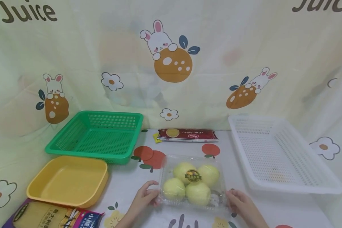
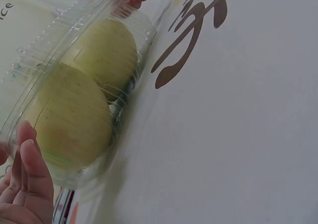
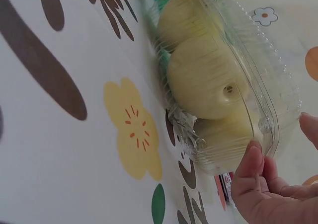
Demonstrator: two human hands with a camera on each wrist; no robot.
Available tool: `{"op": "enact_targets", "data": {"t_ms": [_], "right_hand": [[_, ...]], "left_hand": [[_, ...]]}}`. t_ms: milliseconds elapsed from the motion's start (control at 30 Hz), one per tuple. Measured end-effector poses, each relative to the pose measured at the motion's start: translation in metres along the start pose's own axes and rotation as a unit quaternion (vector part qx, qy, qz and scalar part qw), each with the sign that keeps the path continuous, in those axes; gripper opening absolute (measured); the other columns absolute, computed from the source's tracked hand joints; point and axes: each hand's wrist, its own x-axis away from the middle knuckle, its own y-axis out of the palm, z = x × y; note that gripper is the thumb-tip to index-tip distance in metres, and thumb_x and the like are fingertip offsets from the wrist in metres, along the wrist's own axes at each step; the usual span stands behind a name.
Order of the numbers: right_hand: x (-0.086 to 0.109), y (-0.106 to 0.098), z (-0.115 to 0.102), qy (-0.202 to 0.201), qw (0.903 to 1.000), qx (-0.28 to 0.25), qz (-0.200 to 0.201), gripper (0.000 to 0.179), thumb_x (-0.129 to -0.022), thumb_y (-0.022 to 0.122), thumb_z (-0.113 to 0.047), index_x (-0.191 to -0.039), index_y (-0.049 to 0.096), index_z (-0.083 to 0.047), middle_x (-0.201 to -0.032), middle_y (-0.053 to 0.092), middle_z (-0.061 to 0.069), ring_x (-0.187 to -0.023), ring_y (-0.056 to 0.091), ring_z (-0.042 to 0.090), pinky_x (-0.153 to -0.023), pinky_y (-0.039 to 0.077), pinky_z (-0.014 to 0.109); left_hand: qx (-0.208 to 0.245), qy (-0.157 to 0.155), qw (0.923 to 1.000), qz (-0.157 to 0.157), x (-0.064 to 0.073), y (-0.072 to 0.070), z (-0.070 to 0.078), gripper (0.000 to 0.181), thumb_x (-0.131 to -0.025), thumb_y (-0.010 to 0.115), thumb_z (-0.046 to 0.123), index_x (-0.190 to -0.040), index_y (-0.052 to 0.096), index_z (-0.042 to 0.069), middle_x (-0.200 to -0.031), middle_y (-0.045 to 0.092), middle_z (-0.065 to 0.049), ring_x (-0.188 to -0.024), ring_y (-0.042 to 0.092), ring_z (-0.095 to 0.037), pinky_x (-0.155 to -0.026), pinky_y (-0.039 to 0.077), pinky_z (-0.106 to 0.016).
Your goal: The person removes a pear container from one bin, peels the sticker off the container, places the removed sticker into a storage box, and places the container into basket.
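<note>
A clear plastic clamshell box (image 1: 193, 207) with several round yellow-green fruits, apples or pears, stands in front of me. Its lid is down and carries a dark label (image 1: 193, 175). At the box's left side, my left hand (image 1: 146, 197) grips the rim near the front corner; its fingers (image 2: 36, 167) show against the rim in the left wrist view. My right hand (image 1: 243, 205) holds the opposite front corner, with fingertips (image 3: 250, 160) at the rim in the right wrist view. Inside, beside the fruit, lies a crumpled clear piece (image 3: 185, 125).
On the left are a green basket (image 1: 128, 160), a yellow tub (image 1: 65, 177) and a pasta pack (image 1: 54, 217). A dark red packet (image 1: 188, 134) lies at the back, over a small yellow item (image 1: 156, 138). A white basket (image 1: 290, 186) stands right. Behind hangs a printed curtain (image 1: 205, 101).
</note>
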Motion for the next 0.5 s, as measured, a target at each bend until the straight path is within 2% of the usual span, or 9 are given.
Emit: {"op": "enact_targets", "data": {"t_ms": [100, 167, 333, 500], "right_hand": [[0.0009, 0.0011, 0.0011, 0.011, 0.9999, -0.004, 0.001, 0.052, -0.088, 0.052, -0.039, -0.107, 0.051, 0.008, -0.081, 0.048, 0.006, -0.077, 0.047, 0.018, -0.067, 0.044, 0.033], [0.0022, 0.0018, 0.0029, 0.004, 0.9999, -0.009, -0.004, 0.052, -0.089, 0.051, -0.037, -0.109, 0.051, 0.011, -0.082, 0.051, 0.005, -0.076, 0.048, 0.018, -0.067, 0.044, 0.032], [0.0060, 0.0005, 0.0076, -0.036, 0.9974, -0.039, -0.049, 0.044, -0.093, 0.047, -0.026, -0.110, 0.050, 0.015, -0.085, 0.052, 0.005, -0.074, 0.049, 0.015, -0.066, 0.046, 0.031], [0.0041, -0.0045, 0.0101, -0.049, 0.9951, -0.022, -0.083, 0.048, -0.093, 0.046, -0.028, -0.111, 0.048, 0.016, -0.090, 0.052, 0.006, -0.079, 0.051, 0.016, -0.070, 0.047, 0.032]], "left_hand": [[0.005, -0.004, 1.0000, 0.004, 0.0002, -0.0002, -0.0004, 0.037, -0.090, 0.054, 0.016, -0.120, 0.042, -0.001, -0.074, 0.061, -0.006, -0.062, 0.057, -0.015, -0.060, 0.048, -0.027], [0.009, -0.006, 0.9999, 0.006, 0.0005, -0.0001, -0.0008, 0.037, -0.090, 0.054, 0.016, -0.120, 0.043, -0.001, -0.074, 0.061, -0.006, -0.062, 0.056, -0.015, -0.060, 0.048, -0.026], [0.014, -0.011, 0.9998, 0.006, 0.0000, 0.0006, -0.0010, 0.036, -0.090, 0.054, 0.015, -0.120, 0.043, -0.002, -0.073, 0.061, -0.006, -0.061, 0.056, -0.014, -0.060, 0.048, -0.026], [0.005, -0.014, 0.9999, 0.004, -0.0009, 0.0006, 0.0007, 0.034, -0.089, 0.054, 0.015, -0.118, 0.044, -0.001, -0.074, 0.062, -0.006, -0.061, 0.056, -0.015, -0.061, 0.049, -0.027]]}}
